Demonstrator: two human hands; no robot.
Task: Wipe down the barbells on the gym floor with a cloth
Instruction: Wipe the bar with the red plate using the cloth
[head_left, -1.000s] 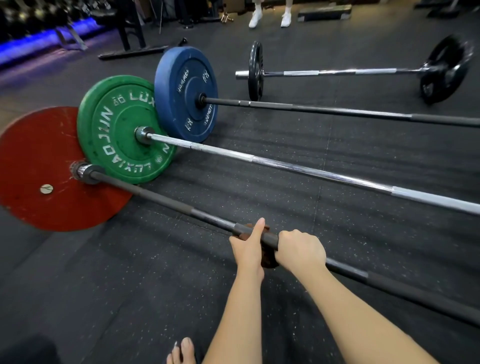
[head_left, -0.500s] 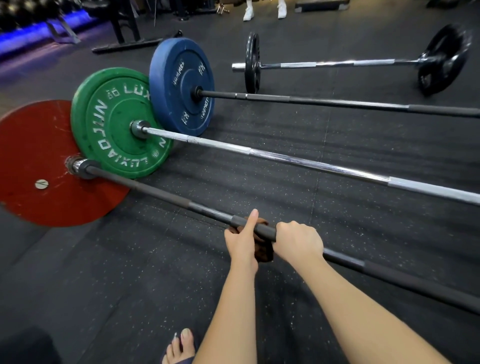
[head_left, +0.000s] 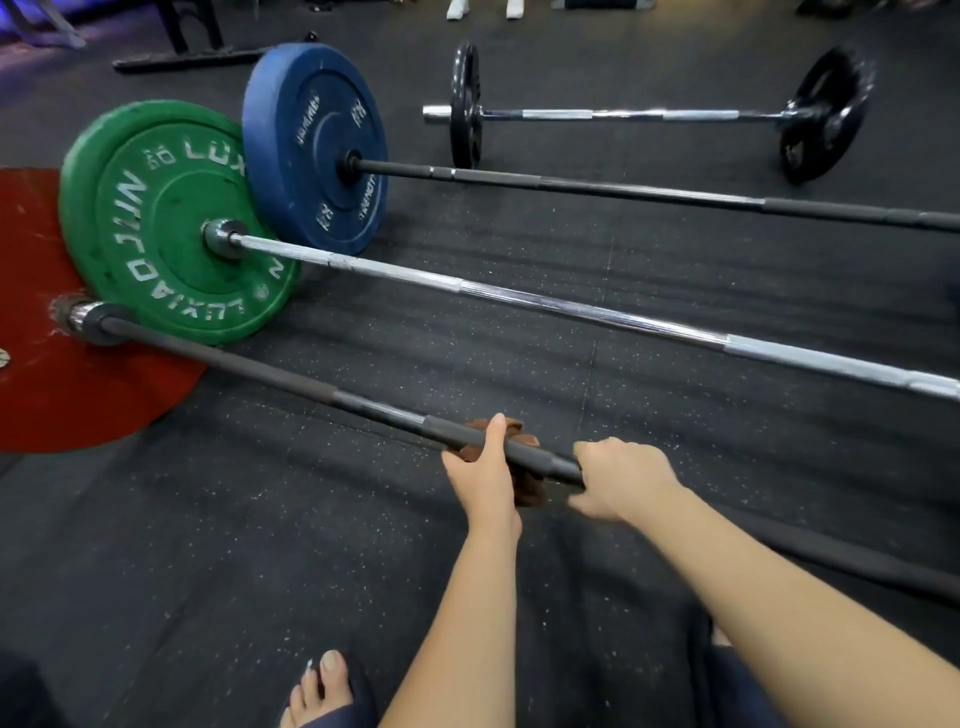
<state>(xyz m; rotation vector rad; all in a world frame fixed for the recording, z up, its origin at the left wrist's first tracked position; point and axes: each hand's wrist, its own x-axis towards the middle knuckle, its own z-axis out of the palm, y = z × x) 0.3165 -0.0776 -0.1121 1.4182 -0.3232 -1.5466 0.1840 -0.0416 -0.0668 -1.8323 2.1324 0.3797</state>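
The left hand (head_left: 483, 475), at lower centre of the frame, is curled round a brown cloth (head_left: 524, 435) that wraps the shaft of the nearest barbell (head_left: 311, 387). Its thumb lies up over the shaft, and folds of cloth show beyond the thumb and below the palm. The right hand (head_left: 621, 475), just to the right, grips the bare shaft with fingers closed over the top and the thumb beneath. A short stretch of shaft separates the two hands.

This barbell is black and runs diagonally from the middle left to the lower right edge of the frame. Its left end carries a red plate (head_left: 78, 400), cut off by the left edge.

Further up the frame lies a chrome barbell (head_left: 571, 306) with a green plate (head_left: 156, 223) bearing white lettering. In this view the green plate overlaps the red one. Next comes a second black barbell (head_left: 649, 193) with a blue plate (head_left: 311, 140), which overlaps the green plate's upper right rim. Farthest, in the upper right, a shorter chrome barbell (head_left: 623, 114) carries small black plates (head_left: 464, 104), one at each end. All four bars lie roughly parallel on the black speckled rubber floor (head_left: 260, 519).

At the bottom edge, a bare-toed foot (head_left: 322, 686) in a dark sandal shows left of the left forearm. At the top edge, the white shoes (head_left: 457, 9) of another person are partly in view. A dark equipment frame (head_left: 208, 54) stands in the upper left.
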